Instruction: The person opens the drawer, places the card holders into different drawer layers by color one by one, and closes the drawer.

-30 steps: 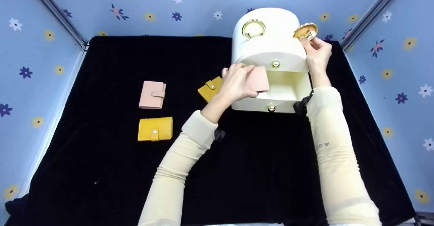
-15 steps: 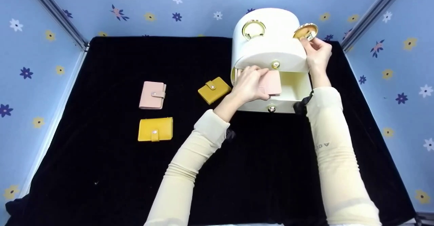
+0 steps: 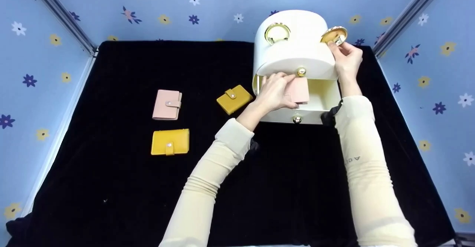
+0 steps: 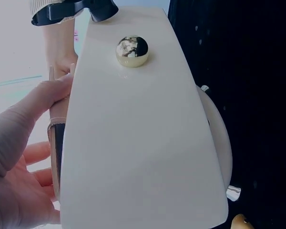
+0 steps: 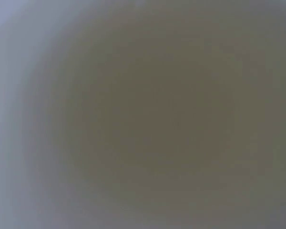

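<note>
A white rounded storage box (image 3: 297,50) stands at the back right, its lower drawer (image 3: 276,116) pulled out. My left hand (image 3: 272,91) grips a pink card wallet (image 3: 298,90) over the left part of this drawer. From the left wrist, the wallet (image 4: 56,138) shows edge-on behind the drawer front (image 4: 138,133), with the thumb along its edge. At the box's upper right side, my right hand (image 3: 348,59) pinches a round gold disc (image 3: 334,35) between thumb and fingers. The right wrist view is only a blur.
Left of the box lies a yellow card wallet (image 3: 234,99), turned at an angle. Farther left are another pink wallet (image 3: 165,105) and a brighter yellow wallet (image 3: 170,141) on the black cloth (image 3: 111,187). Flowered blue walls (image 3: 215,6) enclose the back and sides.
My left hand has moved right with the pink wallet, from the drawer's left edge to over its opening, and is nearly still in the last half second. The right hand stays put.
</note>
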{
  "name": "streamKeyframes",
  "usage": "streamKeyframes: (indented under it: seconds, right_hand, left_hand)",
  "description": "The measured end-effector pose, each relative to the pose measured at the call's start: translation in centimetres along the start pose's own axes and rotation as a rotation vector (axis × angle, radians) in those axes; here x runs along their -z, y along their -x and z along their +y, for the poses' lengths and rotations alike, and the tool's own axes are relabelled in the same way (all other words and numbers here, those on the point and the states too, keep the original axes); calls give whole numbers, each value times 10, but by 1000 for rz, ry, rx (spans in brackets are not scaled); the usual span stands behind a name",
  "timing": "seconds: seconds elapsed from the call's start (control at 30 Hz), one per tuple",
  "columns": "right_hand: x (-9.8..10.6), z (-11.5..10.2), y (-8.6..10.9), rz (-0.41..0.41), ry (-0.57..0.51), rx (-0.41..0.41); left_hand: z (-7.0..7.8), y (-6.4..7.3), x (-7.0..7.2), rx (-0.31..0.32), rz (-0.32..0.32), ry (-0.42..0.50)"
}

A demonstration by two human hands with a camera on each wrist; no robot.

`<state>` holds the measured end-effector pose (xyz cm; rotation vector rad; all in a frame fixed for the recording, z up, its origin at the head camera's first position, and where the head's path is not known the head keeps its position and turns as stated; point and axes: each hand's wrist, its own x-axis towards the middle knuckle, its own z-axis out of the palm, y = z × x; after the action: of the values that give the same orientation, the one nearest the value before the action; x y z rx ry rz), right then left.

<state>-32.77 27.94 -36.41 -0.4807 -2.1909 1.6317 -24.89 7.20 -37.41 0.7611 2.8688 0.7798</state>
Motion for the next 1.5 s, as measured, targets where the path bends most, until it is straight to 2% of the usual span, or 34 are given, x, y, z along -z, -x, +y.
streamKeyframes:
  seconds: [0.17, 0.27, 0.53, 0.8, 1.07, 1.27, 1.5]
  right_hand:
    - [0, 0, 0, -4, -5, -8]
    - [0, 0, 0, -7, -14, -13]
    - [0, -1, 0, -7, 20, -22]
    - [0, 0, 0, -4, 8, -11]
    - [0, 0, 0, -2, 25, -13]
    - [0, 0, 1, 1, 18, -15]
    - [0, 0, 1, 0, 22, 0]
  left_hand:
    - [-2, 0, 1, 3, -15, 28]
    - [-4, 3, 3, -6, 3, 41]
    - [-16, 12, 8, -12, 90, 106]
    - [-32, 22, 13, -6, 195, 190]
    - [-57, 32, 20, 90, 272, 198]
    - [-87, 39, 22, 163, 314, 177]
    - [-125, 49, 23, 277, 308, 119]
